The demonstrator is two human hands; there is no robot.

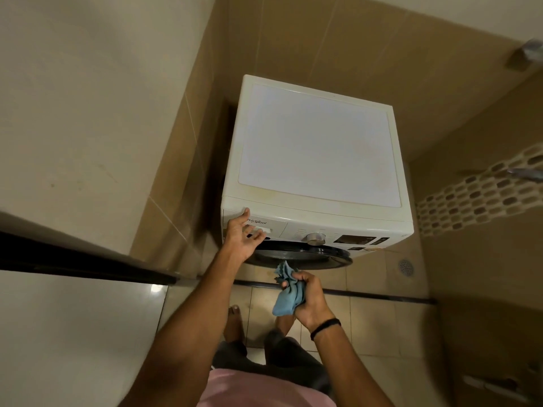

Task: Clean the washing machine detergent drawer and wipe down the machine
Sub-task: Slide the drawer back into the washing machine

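Plaster wall, cream and matt, fills the left, meeting smooth tan tiles in the far corner. One boxy white washing machine stands against them, its flat top glossy with rounded corners. Its detergent drawer, a pale plastic panel at the left end of the front, sits flush and closed. The left hand is on it, palm up, thumb against the upper edge and loosely bent fingertips at the handle recess; whether they hook inside cannot be told. Right of the drawer are one round chrome dial and one dark rectangular display, above the curved black door. Nearer, the right hand is clenched around one crumpled blue cloth, with a black band on the wrist. One round metal floor drain lies to the right, and a pebbled mosaic strip crosses the right wall.
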